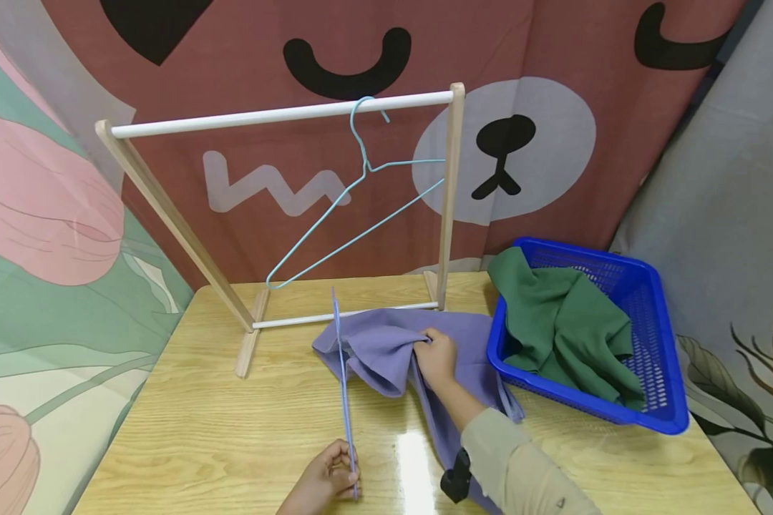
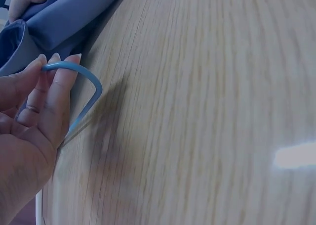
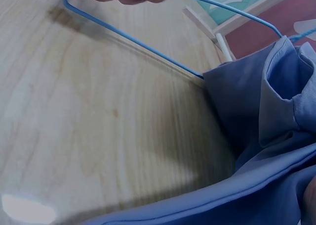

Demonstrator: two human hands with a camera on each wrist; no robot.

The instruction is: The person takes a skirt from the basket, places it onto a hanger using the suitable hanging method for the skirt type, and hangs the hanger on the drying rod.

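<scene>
My left hand (image 1: 325,476) pinches one end of a thin blue clothes hanger (image 1: 344,379) between thumb and fingers. In the head view the hanger is seen nearly edge-on, pointing away from me. My right hand (image 1: 439,357) grips a bunched fold of a purple garment (image 1: 470,336), which trails over the table toward me. In the right wrist view the hanger (image 3: 123,34) runs from the left fingers to the garment's open edge (image 3: 274,67), and its far part is hidden behind the cloth. The left wrist view shows the hanger's rounded corner (image 2: 96,84) at the fingertips.
Behind the garment stands a wood rack with a white top rail (image 1: 245,119), a light-blue hanger (image 1: 322,222) hooked on it. At right, a blue plastic basket (image 1: 666,357) holds a green cloth (image 1: 554,322), partly over its rim. All stand on a wood-grain table (image 1: 200,429).
</scene>
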